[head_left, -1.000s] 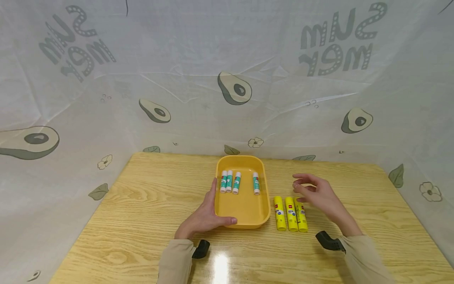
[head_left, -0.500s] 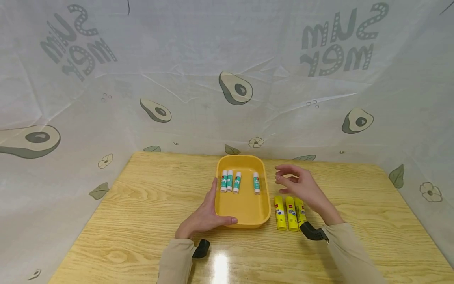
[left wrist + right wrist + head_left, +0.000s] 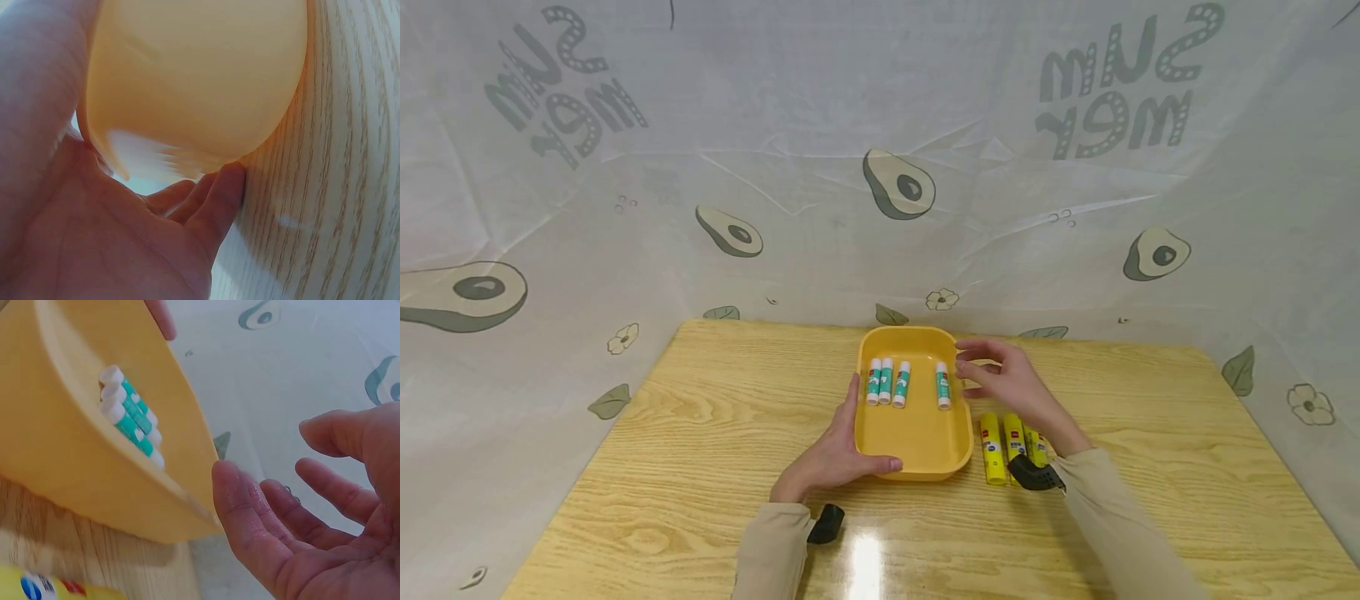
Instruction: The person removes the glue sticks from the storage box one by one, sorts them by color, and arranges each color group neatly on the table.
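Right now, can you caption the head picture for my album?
Four glue sticks in a tray, three yellow tubes beside it.

On the left we wear a long beige cloth sleeve (image 3: 771, 546), on the right a matching beige sleeve (image 3: 1116, 521), both plain. A stubby, curved black wrist mount (image 3: 827, 525) juts out on the left, a similar black bracket (image 3: 1034, 475) on the right.

The cloth (image 3: 805, 108) reads "Summer" twice, mirrored, over two lines: slanted beyond the desk's (image 3: 700, 417) far left corner, straighter above its far right corner. Labels on the yellow sticks (image 3: 992, 450) and green sticks (image 3: 901, 385) are too small or blurred to read
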Action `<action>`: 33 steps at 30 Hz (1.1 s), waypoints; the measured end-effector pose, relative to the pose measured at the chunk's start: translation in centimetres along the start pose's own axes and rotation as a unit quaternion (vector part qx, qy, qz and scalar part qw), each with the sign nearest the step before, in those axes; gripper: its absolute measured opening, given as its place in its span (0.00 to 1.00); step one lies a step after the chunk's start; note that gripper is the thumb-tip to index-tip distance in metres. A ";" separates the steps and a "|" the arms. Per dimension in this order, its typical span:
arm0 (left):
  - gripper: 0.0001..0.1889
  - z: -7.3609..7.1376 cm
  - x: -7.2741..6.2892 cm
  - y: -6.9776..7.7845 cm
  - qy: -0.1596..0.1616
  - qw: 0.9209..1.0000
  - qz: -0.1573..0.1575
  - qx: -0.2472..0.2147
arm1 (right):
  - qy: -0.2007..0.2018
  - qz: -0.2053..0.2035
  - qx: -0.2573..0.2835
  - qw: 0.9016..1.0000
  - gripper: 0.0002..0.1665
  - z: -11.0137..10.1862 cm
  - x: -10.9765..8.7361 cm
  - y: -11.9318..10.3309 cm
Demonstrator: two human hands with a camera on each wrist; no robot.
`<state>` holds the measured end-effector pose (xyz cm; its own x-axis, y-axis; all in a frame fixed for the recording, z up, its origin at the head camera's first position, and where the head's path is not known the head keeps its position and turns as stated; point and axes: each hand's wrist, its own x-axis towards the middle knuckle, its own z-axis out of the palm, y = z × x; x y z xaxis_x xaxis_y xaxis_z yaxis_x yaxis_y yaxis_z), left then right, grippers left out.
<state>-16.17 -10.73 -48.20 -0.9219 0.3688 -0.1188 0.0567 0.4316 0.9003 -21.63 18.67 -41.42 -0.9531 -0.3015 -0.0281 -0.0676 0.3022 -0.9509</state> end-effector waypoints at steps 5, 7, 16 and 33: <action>0.75 0.0 0.0 0.0 -0.002 1.000 0.000 -0.001 | -0.013 0.007 0.009 1.000 0.30 1.0 0.6 -0.1; 0.75 0.0 0.0 -0.1 -0.002 1.000 -0.001 0.001 | -0.015 0.009 0.010 1.000 0.29 1.4 0.8 -0.2; 0.74 0.0 0.0 -0.1 -0.002 1.000 -0.004 0.002 | -0.011 0.025 0.024 0.999 0.26 3.2 1.5 -0.2; 0.74 0.0 0.1 -0.3 0.001 1.000 -0.003 -0.001 | -0.030 0.049 0.034 0.998 0.27 6.1 2.8 0.4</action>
<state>-16.29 -10.84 -48.44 -0.9226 0.3654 -0.1235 0.0509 0.4327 0.9001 -22.56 12.46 -43.78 -0.9347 -0.3277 -0.1377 0.0464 0.2715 -0.9613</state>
